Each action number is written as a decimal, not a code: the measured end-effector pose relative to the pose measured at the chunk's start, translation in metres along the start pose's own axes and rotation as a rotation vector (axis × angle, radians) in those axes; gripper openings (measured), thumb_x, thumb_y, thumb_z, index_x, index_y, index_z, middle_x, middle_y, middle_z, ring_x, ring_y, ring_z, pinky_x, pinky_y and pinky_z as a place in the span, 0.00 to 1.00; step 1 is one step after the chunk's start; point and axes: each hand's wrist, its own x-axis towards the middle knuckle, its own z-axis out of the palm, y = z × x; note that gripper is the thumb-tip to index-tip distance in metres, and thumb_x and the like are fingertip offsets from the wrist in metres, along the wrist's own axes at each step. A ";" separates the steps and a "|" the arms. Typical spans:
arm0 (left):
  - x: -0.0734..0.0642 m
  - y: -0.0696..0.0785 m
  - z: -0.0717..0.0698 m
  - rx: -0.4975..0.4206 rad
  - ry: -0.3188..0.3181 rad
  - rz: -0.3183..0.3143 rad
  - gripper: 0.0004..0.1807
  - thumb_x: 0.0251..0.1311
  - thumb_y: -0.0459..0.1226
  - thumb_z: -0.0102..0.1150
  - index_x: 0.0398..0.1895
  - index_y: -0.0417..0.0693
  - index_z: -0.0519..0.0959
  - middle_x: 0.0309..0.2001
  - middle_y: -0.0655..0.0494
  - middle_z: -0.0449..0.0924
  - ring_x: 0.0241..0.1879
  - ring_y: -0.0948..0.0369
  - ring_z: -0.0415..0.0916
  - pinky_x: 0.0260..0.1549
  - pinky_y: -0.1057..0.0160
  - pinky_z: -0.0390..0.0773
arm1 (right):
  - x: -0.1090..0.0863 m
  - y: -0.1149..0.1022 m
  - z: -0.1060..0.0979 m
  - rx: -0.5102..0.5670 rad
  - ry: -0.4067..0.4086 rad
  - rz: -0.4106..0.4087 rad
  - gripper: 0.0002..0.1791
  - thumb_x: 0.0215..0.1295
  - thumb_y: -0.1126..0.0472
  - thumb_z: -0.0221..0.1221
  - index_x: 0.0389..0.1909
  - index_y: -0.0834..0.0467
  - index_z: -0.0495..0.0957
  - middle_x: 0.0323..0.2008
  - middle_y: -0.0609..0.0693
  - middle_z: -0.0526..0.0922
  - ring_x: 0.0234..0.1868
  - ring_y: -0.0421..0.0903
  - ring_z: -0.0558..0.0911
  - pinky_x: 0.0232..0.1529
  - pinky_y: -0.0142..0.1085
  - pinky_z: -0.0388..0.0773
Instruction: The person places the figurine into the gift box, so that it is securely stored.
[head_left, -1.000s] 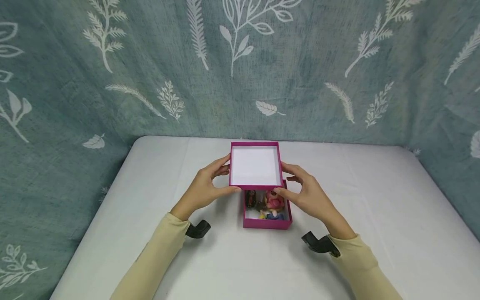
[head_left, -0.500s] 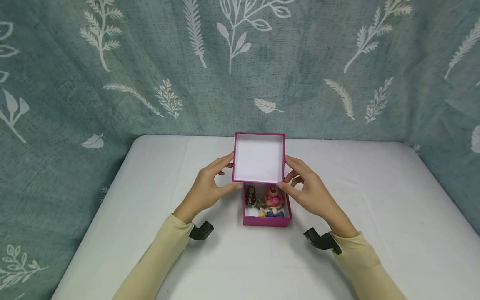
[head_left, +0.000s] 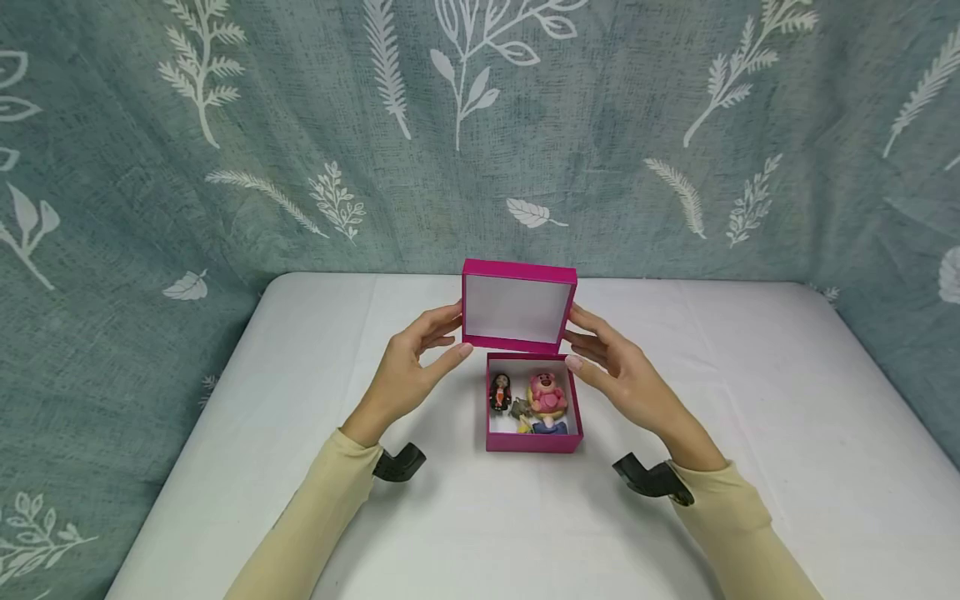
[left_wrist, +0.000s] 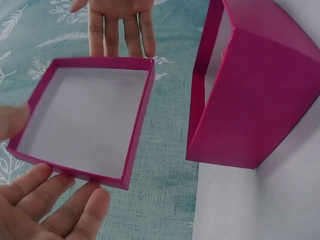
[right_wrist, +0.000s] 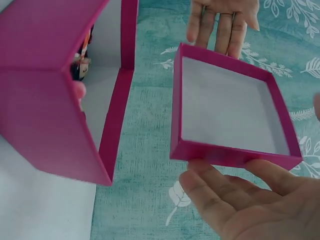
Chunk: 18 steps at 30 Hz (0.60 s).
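Note:
Between both hands, a magenta box lid with a white inside hangs tilted over the far side of its box. My left hand presses the lid's left side with nearly straight fingers. Mirroring it, my right hand presses the right side; its thumb stands away from the lid, close to the box's rim. The box sits uncovered on the table. Inside lie a dark-haired doll figure, a pink bear figure and smaller grey, yellow and blue pieces. Both wrist views show fingertips along opposite lid walls.
White cloth covers the table. A green-blue curtain with white leaf prints rises right behind the far edge. Black wrist mounts stick out from both sleeves.
The lid has moved up and away from the box, and its far edge has tipped so the top wall shows. More of the box's inside shows. Both thumbs have come off the lid's near edge.

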 end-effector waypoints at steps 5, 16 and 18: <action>-0.001 0.001 0.001 -0.045 0.004 -0.042 0.24 0.68 0.37 0.58 0.65 0.42 0.69 0.68 0.50 0.69 0.64 0.50 0.73 0.59 0.59 0.76 | 0.000 0.001 0.001 0.119 0.035 0.002 0.27 0.77 0.64 0.46 0.71 0.68 0.54 0.74 0.62 0.54 0.73 0.64 0.60 0.61 0.20 0.67; -0.003 0.000 0.004 -0.205 -0.034 -0.108 0.25 0.68 0.40 0.58 0.63 0.41 0.65 0.72 0.49 0.61 0.68 0.47 0.67 0.62 0.59 0.73 | 0.004 0.008 0.014 0.221 0.239 -0.035 0.09 0.74 0.67 0.48 0.50 0.67 0.64 0.65 0.55 0.62 0.62 0.43 0.72 0.58 0.22 0.71; -0.003 -0.001 0.007 -0.236 -0.031 -0.090 0.24 0.67 0.39 0.59 0.60 0.39 0.65 0.74 0.50 0.58 0.68 0.47 0.67 0.63 0.58 0.72 | 0.005 0.009 0.018 0.244 0.269 -0.065 0.03 0.72 0.69 0.49 0.44 0.63 0.65 0.64 0.57 0.63 0.62 0.44 0.71 0.55 0.22 0.72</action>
